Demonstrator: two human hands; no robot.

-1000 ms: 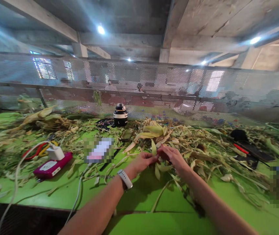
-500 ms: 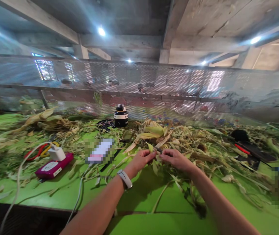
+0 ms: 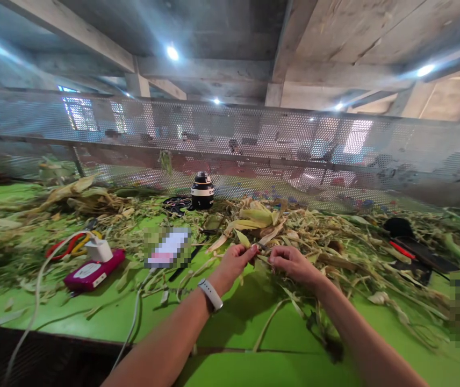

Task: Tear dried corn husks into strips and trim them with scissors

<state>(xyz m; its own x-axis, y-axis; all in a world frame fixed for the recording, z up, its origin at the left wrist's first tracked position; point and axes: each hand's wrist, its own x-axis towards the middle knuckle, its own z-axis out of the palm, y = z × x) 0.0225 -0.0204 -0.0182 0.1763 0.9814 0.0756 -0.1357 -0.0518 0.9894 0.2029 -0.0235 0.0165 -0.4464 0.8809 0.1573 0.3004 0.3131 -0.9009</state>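
Reaching forward over green table (image 3: 169,317), left hand (image 3: 235,262) pinching leaf (image 3: 242,238); right hand (image 3: 293,263) curled just beside, hold unclear.

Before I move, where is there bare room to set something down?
Mostly bare green tabletop shows between left forearm and right forearm, and between magenta box and near edge. Husks crowd the area beyond.

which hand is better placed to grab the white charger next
Left, most likely: the left hand is nearer the white charger, which sits on the magenta power strip. The right hand would have to reach across. The left seems to hold a leaf, though.
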